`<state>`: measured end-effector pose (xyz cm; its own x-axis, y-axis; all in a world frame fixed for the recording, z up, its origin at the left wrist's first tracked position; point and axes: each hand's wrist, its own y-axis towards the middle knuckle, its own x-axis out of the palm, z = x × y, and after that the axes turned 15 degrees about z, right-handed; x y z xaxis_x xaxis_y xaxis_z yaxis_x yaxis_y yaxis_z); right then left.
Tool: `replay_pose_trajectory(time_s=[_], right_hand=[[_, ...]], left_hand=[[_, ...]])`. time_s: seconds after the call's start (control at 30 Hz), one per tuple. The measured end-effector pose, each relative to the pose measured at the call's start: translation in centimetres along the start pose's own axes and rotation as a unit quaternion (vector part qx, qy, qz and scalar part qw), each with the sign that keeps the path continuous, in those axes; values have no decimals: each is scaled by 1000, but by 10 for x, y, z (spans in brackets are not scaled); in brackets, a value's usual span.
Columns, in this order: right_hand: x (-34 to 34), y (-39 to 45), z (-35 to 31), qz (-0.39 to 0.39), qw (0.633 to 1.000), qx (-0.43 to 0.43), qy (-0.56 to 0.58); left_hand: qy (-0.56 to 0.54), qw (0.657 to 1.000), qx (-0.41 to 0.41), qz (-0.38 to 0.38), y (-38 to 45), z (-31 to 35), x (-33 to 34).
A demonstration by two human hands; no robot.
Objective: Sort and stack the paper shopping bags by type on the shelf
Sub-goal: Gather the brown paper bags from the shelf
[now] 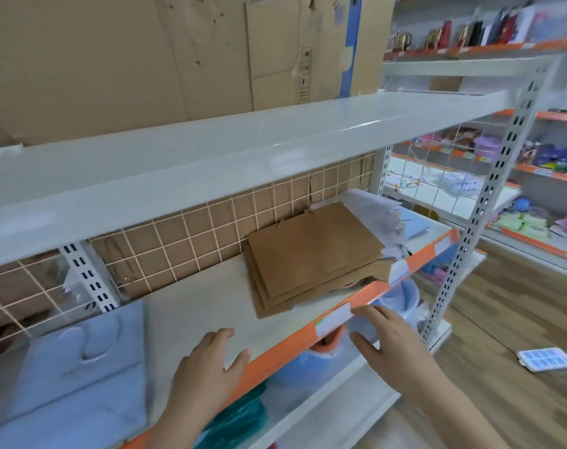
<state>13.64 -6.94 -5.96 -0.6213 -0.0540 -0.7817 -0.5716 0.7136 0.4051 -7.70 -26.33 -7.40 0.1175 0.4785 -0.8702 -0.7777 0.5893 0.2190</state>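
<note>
**Both hands empty at the shelf edge, bags lying in three groups**

Head view: the white shelf (194,306) with its orange front edge (275,358) ran from lower left to upper right; a wire grid back panel (178,241) stood behind it, with brown cardboard showing through. The left hand (207,364) lay over the bare shelf surface near the front edge, fingers straight and spread, holding nothing; whether the palm touched the shelf could not be told. The right hand (382,335) hovered just in front of the orange edge, beside a white price label (332,319), fingers loosely extended and empty. A stack of brown paper bags (314,257) lay flat toward the right part of the shelf, its layers slightly fanned and its near corners reaching the front edge; white paper bags (373,209) lay crumpled just behind and to the right of it, touching the brown stack; a light blue bag (415,225) lay flat at the far right end. At the left end, well apart from the brown stack, a pile of light blue paper bags (78,377) lay flat with cord handles on top. A white upper shelf (211,160) hung above; blue plastic items (308,374) sat on the level below; a wood-pattern floor (518,319) showed to the right.
</note>
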Motion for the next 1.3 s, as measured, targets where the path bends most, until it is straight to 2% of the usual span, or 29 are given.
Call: replay_pose_trajectory(time_s=[0.27, 0.43, 0.63, 0.87, 0.97, 1.07, 1.13, 1.2, 1.23, 1.3], right_hand=[[5, 86, 54, 6, 1000, 8, -6], [7, 113, 78, -4, 1000, 3, -6], [10, 150, 107, -36, 999, -11, -20], [2, 191, 152, -57, 997, -59, -14], [0, 204, 166, -66, 995, -71, -6], [4, 214, 173, -76, 995, -68, 2], [9, 220, 176, -78, 995, -54, 10], [15, 224, 174, -70, 997, -37, 24], [19, 226, 171, -60, 998, -24, 29], [26, 228, 165, -40, 999, 8, 27]], left_hand=[[-49, 995, -74, -55, 86, 28, 54], [-62, 991, -104, -57, 119, 56, 79], [14, 983, -173, -61, 149, 106, 109], [141, 944, -299, 1, 176, 157, 136], [158, 923, -345, 60, 178, 172, 140], [34, 913, -375, 158, 177, 171, 138], [-62, 899, -393, 184, 176, 162, 131], [-112, 890, -390, 209, 169, 150, 120], [-152, 881, -381, 235, 163, 145, 113], [-279, 841, -369, 282, 146, 133, 100]])
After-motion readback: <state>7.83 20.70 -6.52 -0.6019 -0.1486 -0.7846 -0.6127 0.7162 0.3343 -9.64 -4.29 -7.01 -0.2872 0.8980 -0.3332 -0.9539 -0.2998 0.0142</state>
